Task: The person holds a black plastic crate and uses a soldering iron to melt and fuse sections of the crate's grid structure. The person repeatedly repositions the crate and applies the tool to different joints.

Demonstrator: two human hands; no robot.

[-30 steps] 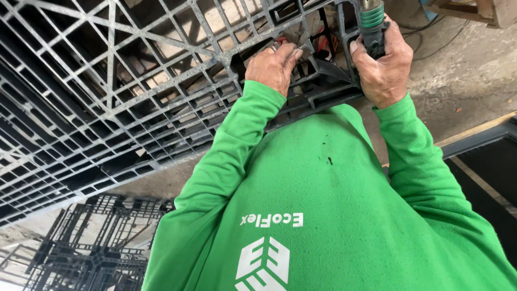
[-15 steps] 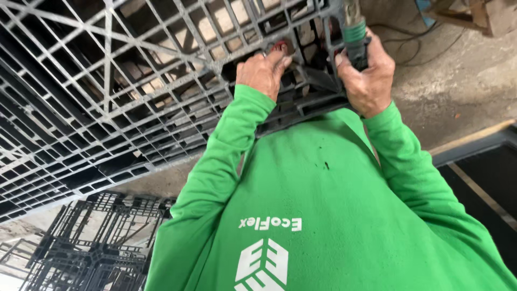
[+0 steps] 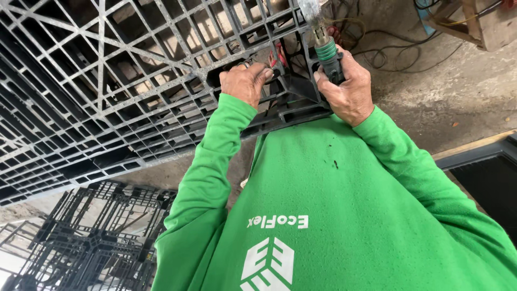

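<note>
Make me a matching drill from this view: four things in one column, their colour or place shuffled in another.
Things:
1. left hand
2. right hand
3. long-sleeved shirt
4. tangled cables

Places or colours:
A. green
B. on the concrete floor, top of view
C. gripping the green-collared hand tool
D. resting on the black plastic grid pallet

Pairs: 1-D, 2-C, 3-A, 4-B

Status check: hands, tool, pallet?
Right hand gripping green-collared tool. Left hand on black grid pallet. Cables on floor beyond.
</note>
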